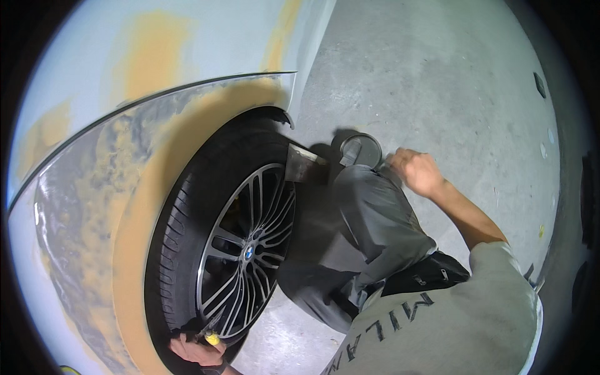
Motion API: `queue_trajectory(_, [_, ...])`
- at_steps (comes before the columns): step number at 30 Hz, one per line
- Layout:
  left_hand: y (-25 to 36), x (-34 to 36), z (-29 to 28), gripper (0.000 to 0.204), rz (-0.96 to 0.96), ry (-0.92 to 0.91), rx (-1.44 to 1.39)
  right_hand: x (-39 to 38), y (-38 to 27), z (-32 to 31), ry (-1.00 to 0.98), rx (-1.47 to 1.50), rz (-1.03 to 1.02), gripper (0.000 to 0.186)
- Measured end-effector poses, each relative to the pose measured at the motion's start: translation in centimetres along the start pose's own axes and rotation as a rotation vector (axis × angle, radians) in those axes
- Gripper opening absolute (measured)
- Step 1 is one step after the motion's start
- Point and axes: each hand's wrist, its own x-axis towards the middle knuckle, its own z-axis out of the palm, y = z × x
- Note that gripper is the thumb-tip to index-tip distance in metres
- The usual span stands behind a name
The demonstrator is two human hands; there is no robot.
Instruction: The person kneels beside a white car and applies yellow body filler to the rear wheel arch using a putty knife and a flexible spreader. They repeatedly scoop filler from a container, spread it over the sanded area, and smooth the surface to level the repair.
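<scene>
My left hand [195, 350] is closed low beside the tyre, around a small tool with a yellow end [212, 338]; its other end is hard to make out against the wheel. My right hand [417, 171] has its fingers curled together next to a round open tin [371, 149] on the floor. Whatever sits between those fingers is too blurred to tell. A flat grey plate, smeared on its face [305, 165], stands between the tyre and my bent knee.
At left is a pale car body [94, 56] with yellowish and grey sanded patches on the fender [100, 206]. The black tyre [178, 250] and multi-spoke wheel [250, 250] fill its arch. My trousers [375, 206] reach close to the wheel. Grey concrete floor [425, 69] spreads behind the tin.
</scene>
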Motion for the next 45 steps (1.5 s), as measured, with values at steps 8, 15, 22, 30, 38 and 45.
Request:
queue_trajectory(8, [1.4, 4.3, -0.3, 0.041, -0.031, -0.003, -0.203, 6.4, -8.4, -11.2, 0.651, 1.065, 0.141, 0.027])
queue_trajectory(15, [1.1, 4.5, 0.2, 0.041, -0.038, 0.032, -0.199, 18.6, -16.1, -3.1, 0.531, 1.445, 0.547, 0.063])
queue_trajectory(22, [-2.2, 0.2, 0.1, 0.079, -0.002, 0.041, -0.072, 24.2, -22.4, 0.4, 0.702, 1.723, 0.882, 0.093])
queue_trajectory(30, [-2.3, 0.6, -0.3, 0.065, 0.008, 0.043, -0.136, 24.7, -23.0, -1.9, 0.699, 1.68, 0.858, 0.092])
queue_trajectory(38, [1.4, 4.2, -0.5, 0.05, -0.15, 0.088, -0.213, 22.9, -25.0, -4.4, 0.851, 1.628, 0.755, 0.092])
queue_trajectory(45, [1.8, 5.1, -1.1, 0.049, -0.125, 0.002, -0.229, 22.6, -26.2, -4.8, 0.99, 1.604, 0.653, 0.085])
